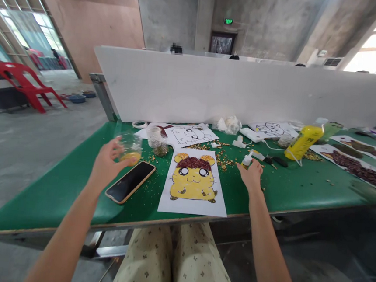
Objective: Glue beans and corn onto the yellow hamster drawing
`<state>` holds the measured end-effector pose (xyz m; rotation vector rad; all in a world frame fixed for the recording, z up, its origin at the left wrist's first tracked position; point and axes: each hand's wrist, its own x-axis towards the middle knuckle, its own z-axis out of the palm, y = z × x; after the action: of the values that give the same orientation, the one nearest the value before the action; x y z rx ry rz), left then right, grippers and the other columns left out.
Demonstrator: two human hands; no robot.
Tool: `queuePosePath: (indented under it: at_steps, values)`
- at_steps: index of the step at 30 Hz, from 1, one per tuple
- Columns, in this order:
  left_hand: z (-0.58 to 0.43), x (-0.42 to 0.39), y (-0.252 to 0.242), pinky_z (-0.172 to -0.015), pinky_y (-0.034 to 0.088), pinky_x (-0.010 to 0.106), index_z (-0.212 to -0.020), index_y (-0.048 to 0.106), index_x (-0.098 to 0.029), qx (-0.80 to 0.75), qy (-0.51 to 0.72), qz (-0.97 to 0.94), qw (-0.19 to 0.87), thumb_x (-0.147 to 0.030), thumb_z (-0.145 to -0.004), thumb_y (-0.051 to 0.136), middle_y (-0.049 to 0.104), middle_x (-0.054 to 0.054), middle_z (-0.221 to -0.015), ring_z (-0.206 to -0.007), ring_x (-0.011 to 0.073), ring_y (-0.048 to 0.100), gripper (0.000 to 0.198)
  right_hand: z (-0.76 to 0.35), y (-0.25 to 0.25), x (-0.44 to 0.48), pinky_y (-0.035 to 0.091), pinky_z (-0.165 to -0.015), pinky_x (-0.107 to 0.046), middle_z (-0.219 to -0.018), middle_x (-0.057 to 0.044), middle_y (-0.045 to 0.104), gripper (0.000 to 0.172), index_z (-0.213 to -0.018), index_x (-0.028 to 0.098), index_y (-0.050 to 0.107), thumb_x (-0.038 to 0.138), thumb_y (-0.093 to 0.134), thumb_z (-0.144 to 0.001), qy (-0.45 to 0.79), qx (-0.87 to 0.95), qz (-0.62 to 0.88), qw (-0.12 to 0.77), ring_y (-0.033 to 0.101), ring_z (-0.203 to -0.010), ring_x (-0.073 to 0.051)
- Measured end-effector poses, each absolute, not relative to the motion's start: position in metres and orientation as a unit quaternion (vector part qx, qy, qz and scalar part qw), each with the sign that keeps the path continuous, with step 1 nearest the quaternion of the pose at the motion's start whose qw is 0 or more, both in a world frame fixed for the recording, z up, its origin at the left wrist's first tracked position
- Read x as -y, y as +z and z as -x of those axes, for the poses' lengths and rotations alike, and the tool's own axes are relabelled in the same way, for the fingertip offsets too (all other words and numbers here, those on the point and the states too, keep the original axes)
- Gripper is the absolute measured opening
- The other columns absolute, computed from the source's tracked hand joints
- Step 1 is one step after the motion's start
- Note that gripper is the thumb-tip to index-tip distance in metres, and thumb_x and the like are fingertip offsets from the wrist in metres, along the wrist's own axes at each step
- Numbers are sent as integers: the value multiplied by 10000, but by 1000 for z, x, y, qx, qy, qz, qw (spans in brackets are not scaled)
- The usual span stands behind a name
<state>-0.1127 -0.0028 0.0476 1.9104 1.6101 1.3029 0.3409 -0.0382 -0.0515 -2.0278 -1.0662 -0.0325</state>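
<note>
On the left, my left hand is closed around a clear plastic jar with something yellow in its bottom. My right hand grips a small bottle with a white nozzle cap, probably glue. Between the hands lies a white sheet with a hamster picture. Its body is yellow, its hair patch is covered in dark reddish-brown bits, and its ears hold orange-yellow grains. A phone rests just below the jar. Loose grains are scattered beyond the sheet, near my right hand.
Behind the picture are another clear jar, outline drawings and a crumpled white bag. Farther right stand a yellow bottle and a white power strip with a cable. A white partition borders the green table.
</note>
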Motion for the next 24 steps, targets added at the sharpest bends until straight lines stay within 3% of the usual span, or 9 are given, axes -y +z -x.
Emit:
queuePosePath:
  at_steps: [3,5,10,17,24]
  values:
    - [66,19,53,-878,480,370,-1256,432,-224,-492,395,-712,308,-344,-594,745,532,91,-1170,-1041,247,562,741,-341,-53,38,233,-982,-471,-1144,-209,485,562,-1082,114,413,462,555,-664,-14,424,805,415,375,-1150,-341]
    - [41,26,51,-859,485,380,-1280,419,-244,-458,339,-752,330,-360,-606,730,519,85,-1163,-1019,248,566,751,-341,-53,38,238,-977,-474,-1138,-205,489,556,-1076,118,416,466,551,-665,-14,424,804,416,382,-1140,-341]
    - [10,24,42,-979,371,411,-1273,436,-273,-400,255,-862,179,-258,-658,660,470,62,-1198,-1107,254,475,655,-340,-54,39,261,-964,-461,-1174,-216,474,573,-1101,108,415,432,562,-652,-7,424,807,412,368,-1157,-343]
    - [-7,8,31,-943,368,382,-1314,411,-295,-390,182,-901,63,-134,-650,592,509,67,-1116,-1034,254,481,706,-337,-49,42,245,-978,-450,-1205,-213,458,582,-1126,107,408,407,569,-654,7,421,810,408,356,-1176,-337]
    - [-18,9,26,-953,341,414,-1325,410,-273,-385,161,-908,20,-170,-731,547,488,100,-1158,-1074,278,443,618,-334,-42,48,227,-1003,-432,-1202,-246,450,592,-1140,57,405,381,569,-672,21,428,811,398,359,-1184,-346]
